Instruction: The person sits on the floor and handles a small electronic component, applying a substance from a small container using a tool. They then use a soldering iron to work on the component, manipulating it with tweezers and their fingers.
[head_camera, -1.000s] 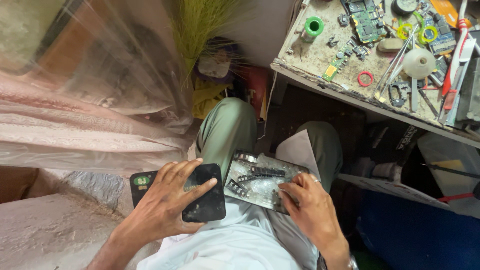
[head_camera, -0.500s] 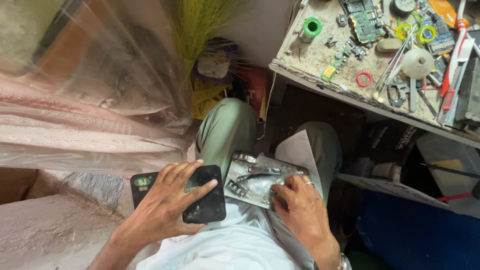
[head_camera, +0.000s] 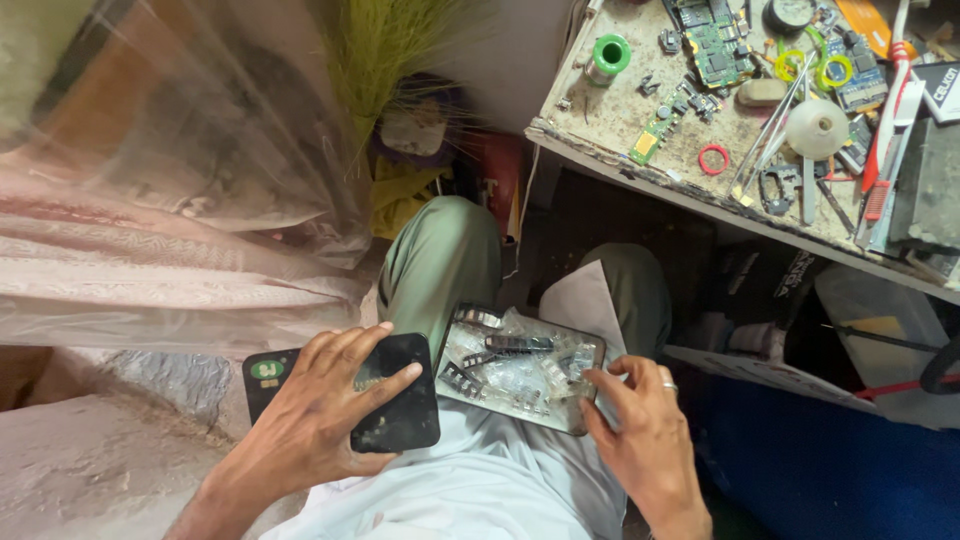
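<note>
Right hand (head_camera: 645, 450) at tray (head_camera: 590, 352) of small parts (head_camera: 505, 372)

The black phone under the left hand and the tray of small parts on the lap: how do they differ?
The black phone is dark, glossy and bare on top; the tray is pale and strewn with small parts in clear bags. The phone lies under the left hand, whose fingers spread over it; the right hand only touches the tray at its near right corner. The phone looks smaller than the tray. Both are flat rounded rectangles lying side by side on the lap.
</note>
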